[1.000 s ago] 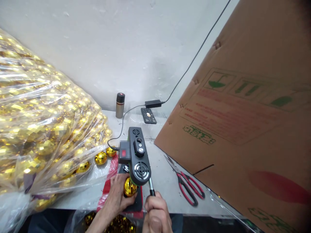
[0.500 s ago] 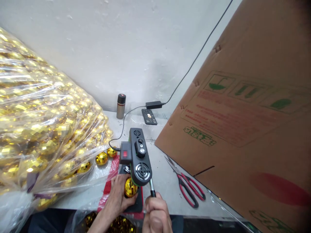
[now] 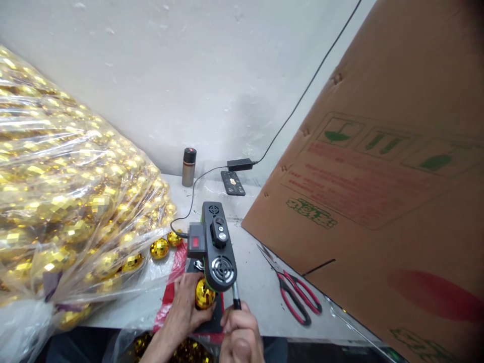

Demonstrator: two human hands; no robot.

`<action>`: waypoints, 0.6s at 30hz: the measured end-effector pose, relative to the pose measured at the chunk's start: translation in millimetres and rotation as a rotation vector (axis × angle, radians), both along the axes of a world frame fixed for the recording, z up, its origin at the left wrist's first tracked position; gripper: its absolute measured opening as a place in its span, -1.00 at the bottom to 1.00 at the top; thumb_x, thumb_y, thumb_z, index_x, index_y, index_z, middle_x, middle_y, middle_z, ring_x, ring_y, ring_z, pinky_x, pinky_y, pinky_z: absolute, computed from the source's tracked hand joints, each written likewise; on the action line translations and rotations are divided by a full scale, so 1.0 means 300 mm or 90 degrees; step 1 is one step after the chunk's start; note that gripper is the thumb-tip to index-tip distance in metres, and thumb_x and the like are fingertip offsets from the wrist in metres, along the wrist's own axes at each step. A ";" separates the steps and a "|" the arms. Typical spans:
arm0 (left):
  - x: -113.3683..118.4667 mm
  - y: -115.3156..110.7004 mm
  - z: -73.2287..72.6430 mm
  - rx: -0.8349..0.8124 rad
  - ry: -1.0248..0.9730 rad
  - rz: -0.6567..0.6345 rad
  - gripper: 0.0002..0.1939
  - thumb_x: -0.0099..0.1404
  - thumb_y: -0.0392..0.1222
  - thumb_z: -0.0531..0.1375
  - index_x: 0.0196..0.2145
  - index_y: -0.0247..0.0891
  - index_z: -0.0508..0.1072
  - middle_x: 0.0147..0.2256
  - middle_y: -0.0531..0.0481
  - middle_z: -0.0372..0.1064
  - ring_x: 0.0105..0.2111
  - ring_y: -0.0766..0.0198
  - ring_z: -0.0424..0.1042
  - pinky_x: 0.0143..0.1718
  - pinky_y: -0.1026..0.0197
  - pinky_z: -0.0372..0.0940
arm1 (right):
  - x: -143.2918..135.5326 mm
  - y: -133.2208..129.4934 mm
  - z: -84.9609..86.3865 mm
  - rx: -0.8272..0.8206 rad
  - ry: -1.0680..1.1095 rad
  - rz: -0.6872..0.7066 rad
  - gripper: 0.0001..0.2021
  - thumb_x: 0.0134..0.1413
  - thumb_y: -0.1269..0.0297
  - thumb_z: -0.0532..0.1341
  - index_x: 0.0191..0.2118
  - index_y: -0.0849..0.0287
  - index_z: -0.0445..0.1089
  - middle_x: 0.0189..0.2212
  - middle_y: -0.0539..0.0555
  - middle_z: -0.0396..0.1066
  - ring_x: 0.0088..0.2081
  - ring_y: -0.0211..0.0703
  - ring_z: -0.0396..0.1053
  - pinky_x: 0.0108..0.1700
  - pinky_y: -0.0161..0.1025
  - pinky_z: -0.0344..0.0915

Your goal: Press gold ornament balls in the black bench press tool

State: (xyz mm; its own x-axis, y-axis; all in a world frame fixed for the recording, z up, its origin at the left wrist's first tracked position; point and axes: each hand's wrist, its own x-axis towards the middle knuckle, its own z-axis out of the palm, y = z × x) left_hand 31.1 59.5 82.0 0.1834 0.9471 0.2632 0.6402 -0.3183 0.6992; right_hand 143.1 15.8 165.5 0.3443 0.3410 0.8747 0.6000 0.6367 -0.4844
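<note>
A gold mirrored ball [image 3: 205,294] is gripped between the thumb and fingers of my left hand [image 3: 185,302], low on the black base of a small bench machine [image 3: 219,247]. The machine's rounded dark head overhangs the ball's far side and hides what lies beneath it. My right hand [image 3: 242,330] is wrapped round the black grip of a metal lever [image 3: 236,297] that sticks out from the head's right side. Under the base lies a red plastic sheet [image 3: 166,302].
A clear bag of gold balls [image 3: 75,201] fills the left, with loose balls [image 3: 159,248] beside it. Red-handled scissors [image 3: 293,290] lie right of the machine, near a cardboard box [image 3: 370,176]. A bottle [image 3: 188,167], phone [image 3: 233,183] and power adapter [image 3: 240,165] stand behind.
The view has shifted very slightly. Both hands keep their grips, on the ball and on the lever, in nearly the same places.
</note>
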 end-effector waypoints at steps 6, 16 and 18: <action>-0.008 -0.002 0.004 -0.010 0.002 -0.010 -0.60 0.08 -0.16 0.38 -0.08 -0.19 0.52 -0.21 -0.14 0.54 -0.16 -0.11 0.52 -0.06 -0.13 0.39 | -0.028 0.027 -0.048 0.053 0.027 -0.015 -0.57 0.52 0.37 -0.10 -0.49 0.11 0.10 -0.52 -0.12 0.18 -0.55 -0.38 0.19 -0.34 -0.28 0.30; -0.049 -0.077 -0.003 -0.005 -0.038 -0.018 -0.47 0.16 -0.20 0.38 0.11 -0.15 0.49 -0.04 -0.21 0.58 -0.02 -0.16 0.55 0.03 -0.19 0.46 | 0.027 -0.023 0.249 -0.077 0.019 0.108 -0.68 0.39 0.46 0.10 -0.46 0.14 0.24 -0.53 -0.06 0.24 -0.51 -0.34 0.23 -0.49 -0.34 0.12; -0.106 -0.136 -0.033 0.021 -0.036 -0.035 -0.35 0.17 -0.14 0.43 0.21 -0.12 0.44 0.07 -0.26 0.55 0.08 -0.21 0.53 0.09 -0.21 0.46 | 0.018 -0.031 0.290 -0.104 0.065 0.101 -0.69 0.37 0.51 0.11 -0.46 0.14 0.26 -0.52 -0.05 0.24 -0.50 -0.33 0.24 -0.46 -0.32 0.13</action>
